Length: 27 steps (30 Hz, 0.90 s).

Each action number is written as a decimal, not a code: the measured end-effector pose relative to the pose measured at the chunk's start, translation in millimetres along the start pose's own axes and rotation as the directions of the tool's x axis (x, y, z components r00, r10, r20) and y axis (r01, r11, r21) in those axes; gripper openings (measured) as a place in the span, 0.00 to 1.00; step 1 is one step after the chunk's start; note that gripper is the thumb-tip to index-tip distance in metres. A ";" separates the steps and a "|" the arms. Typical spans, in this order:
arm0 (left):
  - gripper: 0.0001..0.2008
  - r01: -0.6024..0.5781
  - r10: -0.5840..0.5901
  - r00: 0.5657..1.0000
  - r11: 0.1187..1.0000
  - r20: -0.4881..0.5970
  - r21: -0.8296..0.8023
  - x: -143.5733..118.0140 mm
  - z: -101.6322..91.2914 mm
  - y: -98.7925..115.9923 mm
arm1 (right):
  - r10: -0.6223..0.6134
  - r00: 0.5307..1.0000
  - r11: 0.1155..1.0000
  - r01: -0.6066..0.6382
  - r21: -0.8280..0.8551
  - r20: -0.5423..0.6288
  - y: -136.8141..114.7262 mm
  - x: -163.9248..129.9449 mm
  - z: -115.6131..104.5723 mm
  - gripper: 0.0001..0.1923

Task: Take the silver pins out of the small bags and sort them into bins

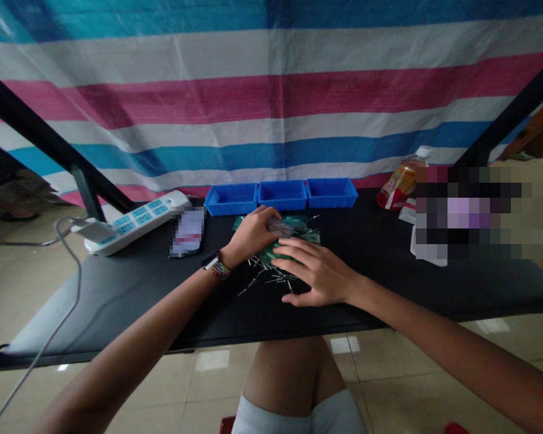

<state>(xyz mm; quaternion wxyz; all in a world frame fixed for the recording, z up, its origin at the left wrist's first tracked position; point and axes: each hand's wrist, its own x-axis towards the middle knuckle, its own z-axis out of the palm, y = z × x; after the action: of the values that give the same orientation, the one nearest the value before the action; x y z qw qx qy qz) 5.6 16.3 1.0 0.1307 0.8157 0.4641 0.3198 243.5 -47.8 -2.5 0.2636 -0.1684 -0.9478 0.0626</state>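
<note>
A loose pile of thin metal pins that look like blind rivets [278, 278] lies on the black table, with green plastic bags [269, 254] among and behind it. My left hand [253, 234] is at the back left of the pile. Its fingers curl down on a crinkled clear plastic bag [281, 226], and the fingertips are partly hidden. Palm down, my right hand [321, 272] rests over the right side of the pile, fingers stretched and apart, touching the green plastic. It covers some of the pins.
Three blue bins [282, 196] stand in a row behind the pile. To the left are a phone [189, 232] and a white power strip [140, 220] with a cable. A drink bottle [400, 181] and a white object [429, 247] stand right. Striped sheeting [271, 96] hangs behind.
</note>
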 end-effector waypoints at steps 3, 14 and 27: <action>0.10 -0.037 0.034 0.998 0.998 0.055 0.048 -2.3 -0.3 -4.0 | 0.007 1.000 1.000 -0.007 -0.004 0.030 0.1 -6.4 3.6 0.41; 0.31 -0.196 0.197 0.933 0.980 0.301 -0.033 -25.3 -46.6 -12.8 | 0.005 0.993 1.000 -0.009 0.028 0.118 13.4 -9.6 1.9 0.48; 0.46 -0.109 0.056 0.915 0.988 0.401 0.109 -60.6 -50.8 -31.4 | 0.089 0.986 0.992 -0.076 -0.099 0.138 45.6 16.1 3.6 0.53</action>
<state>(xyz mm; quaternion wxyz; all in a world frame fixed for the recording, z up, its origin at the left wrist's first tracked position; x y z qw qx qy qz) -70.3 -22.1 -0.5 0.1553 0.8891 0.4128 0.1227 241.8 0.4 -7.3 0.1843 -0.2147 -0.9583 0.0410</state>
